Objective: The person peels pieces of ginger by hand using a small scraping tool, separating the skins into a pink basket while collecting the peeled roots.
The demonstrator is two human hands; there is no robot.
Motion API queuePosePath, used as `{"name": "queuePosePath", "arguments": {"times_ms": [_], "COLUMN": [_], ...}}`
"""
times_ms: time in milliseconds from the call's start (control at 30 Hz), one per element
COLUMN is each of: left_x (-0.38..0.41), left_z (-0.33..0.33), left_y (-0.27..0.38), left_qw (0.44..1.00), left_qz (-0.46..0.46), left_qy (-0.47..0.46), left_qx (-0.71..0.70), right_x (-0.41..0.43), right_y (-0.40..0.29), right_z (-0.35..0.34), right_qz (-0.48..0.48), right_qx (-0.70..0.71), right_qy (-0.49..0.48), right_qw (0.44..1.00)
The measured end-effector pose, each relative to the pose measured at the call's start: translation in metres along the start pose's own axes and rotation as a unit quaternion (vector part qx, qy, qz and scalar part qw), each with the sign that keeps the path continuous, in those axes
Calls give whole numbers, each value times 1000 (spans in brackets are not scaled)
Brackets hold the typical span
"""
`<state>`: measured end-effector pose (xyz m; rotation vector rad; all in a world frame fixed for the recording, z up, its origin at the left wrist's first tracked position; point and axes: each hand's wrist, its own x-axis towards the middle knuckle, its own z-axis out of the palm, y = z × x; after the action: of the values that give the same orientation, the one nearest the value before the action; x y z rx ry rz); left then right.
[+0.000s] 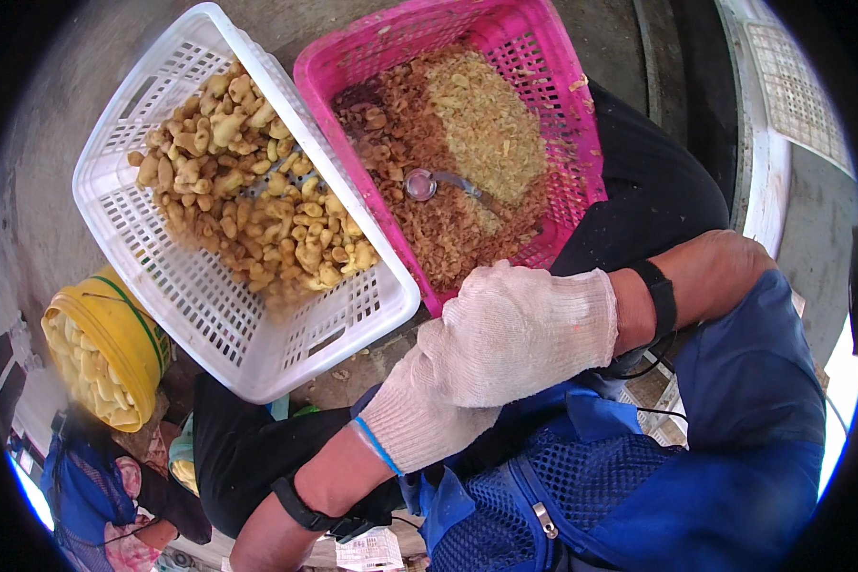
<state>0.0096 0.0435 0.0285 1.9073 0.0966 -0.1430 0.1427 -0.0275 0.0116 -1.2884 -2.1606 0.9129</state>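
My right hand (529, 332), in a white knitted glove, lies over my left hand (429, 411), gloved the same way with a blue cuff edge. They touch in front of my chest, near the pink plastic basket (393, 250). The fingers of both are mostly hidden, so I cannot tell whether anything is between them. Brown peelings (429, 247) and a paler heap of scraps (490, 129) fill the basket's bottom. On them rests a small tool with a clear round end (420, 184) and a curved metal part. Left of it stands a white plastic basket (393, 307) of ginger roots (257, 193).
A yellow bucket (150, 336) of pale, peeled-looking pieces (89, 368) stands beside the white basket. At lower left is another person's blue vest (86, 465) and dark sleeve (175, 493). My knees in black trousers (651, 164) flank the baskets. A pale perforated crate (794, 86) is at far right.
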Motion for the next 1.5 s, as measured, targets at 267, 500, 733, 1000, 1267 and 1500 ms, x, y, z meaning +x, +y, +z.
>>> {"name": "queuePosePath", "arguments": {"times_ms": [267,500,733,1000,1267,1500], "left_x": [3,8,7,0,8,10], "left_z": [0,1,-7,2,-20,-12], "left_y": [4,8,10,3,4,13], "left_qw": [993,998,982,999,990,951], "left_qz": [-18,28,-9,13,-16,-111], "left_qy": [-12,8,-29,-28,-44,-81], "left_qx": [-118,-57,-187,-34,-133,-278], "right_x": [21,19,21,11,24,15], "right_y": [-2,-7,-6,-12,1,-8], "right_z": [-30,-45,-47,-40,-28,-38], "right_qz": [-19,13,28,-13,4,82], "right_qx": [24,60,105,9,2,123], "right_qy": [-61,-195,-160,-10,-63,-138], "right_qw": [998,979,981,1000,998,979]}}
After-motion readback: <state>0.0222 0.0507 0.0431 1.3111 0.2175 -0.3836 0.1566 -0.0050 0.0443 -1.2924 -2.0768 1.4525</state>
